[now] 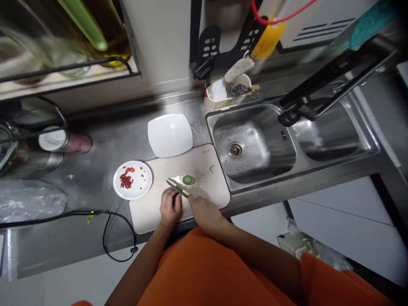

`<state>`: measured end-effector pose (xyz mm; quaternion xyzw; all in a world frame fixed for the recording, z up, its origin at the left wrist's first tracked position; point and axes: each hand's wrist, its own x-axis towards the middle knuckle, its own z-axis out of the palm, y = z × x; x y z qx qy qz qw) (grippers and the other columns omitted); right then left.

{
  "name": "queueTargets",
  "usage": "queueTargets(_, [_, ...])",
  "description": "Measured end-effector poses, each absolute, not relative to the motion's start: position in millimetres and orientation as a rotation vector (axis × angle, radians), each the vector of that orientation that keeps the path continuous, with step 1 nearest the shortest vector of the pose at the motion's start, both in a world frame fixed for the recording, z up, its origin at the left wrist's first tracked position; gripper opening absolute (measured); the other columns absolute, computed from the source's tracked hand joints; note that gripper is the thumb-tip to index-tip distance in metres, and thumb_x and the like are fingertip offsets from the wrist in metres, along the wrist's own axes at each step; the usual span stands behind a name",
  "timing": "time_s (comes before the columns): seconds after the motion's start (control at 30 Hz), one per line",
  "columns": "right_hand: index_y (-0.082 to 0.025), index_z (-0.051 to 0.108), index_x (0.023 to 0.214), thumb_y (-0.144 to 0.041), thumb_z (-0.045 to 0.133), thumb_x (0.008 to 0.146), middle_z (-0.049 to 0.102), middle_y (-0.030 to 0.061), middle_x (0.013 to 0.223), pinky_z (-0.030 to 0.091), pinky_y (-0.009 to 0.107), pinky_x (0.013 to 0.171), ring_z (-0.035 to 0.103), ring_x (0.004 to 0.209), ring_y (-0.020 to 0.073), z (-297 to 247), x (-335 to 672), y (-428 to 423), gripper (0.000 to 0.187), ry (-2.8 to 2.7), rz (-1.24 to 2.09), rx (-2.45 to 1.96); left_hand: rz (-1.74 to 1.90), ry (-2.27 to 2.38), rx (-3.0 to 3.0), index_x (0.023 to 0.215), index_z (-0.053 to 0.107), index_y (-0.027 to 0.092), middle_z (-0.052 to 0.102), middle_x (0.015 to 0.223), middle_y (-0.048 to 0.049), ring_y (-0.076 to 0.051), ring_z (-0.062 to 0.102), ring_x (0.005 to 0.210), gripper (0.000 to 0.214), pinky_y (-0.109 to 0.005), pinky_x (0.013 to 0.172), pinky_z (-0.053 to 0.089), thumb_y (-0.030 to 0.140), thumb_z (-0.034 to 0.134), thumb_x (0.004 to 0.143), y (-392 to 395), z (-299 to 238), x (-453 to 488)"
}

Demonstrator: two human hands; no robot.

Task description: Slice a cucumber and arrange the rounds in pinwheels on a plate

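Bag [32,197] of clear plastic lies far L on the counter [92,180], w/ a canister [76,143] behind it & a black cable [73,213] looping toward the front edge. Bare steel runs from there to a small round plate [116,183] of chopped red bits [126,181]; its R rim is right at the cutting board's [143,214] L edge, can't tell if touching. White squarish dish [170,136] sits up against the board's back edge. L hand [170,208] is nr the board's front edge, fingers curled narrow round a dark piece [175,198], mostly hidden. Knife [175,186] slants just beyond, tip pointing back-L; R hand's [205,212] fingers are closed on its handle. Cucumber slices [188,179] lie in a small pile mid-board behind the blade, w/ some open board around; lone slice [212,169] nr the R edge. Sink [261,148] rim is just beside that edge, caddy [210,103] behind, faucet [318,85] over the far-R side.
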<state>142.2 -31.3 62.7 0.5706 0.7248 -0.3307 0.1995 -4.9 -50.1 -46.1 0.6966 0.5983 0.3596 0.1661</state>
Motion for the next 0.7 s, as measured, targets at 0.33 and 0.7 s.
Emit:
queueTargets(0.33, [-0.015, 0.051, 0.110, -0.011, 0.026, 0.094, 0.065, 0.0114, 0.090, 0.048, 0.025, 0.069, 0.065, 0.087, 0.0191, 50.2, 133.8, -22.3, 0.030, 2.034, -1.004, 1.620, 1.046, 1.688, 1.962, 0.096, 0.058, 0.016, 0.063, 0.094, -0.0090, -0.018, 0.057, 0.096, 0.014, -0.036, 0.088, 0.048, 0.017, 0.051, 0.084, -49.2, -44.0, -3.1])
queueTargets(0.7, [-0.016, 0.053, 0.114, -0.009, 0.025, 0.091, 0.066, 0.0102, 0.091, 0.044, 0.025, 0.072, 0.063, 0.089, 0.0184, 46.2, 140.4, -18.9, 0.036, 2.064, -1.048, 1.663, 1.038, 1.657, 1.974, 0.099, 0.058, 0.015, 0.061, 0.096, -0.0099, -0.019, 0.057, 0.097, 0.017, -0.037, 0.088, 0.048, 0.018, 0.053, 0.083, -48.4, -42.7, -4.9])
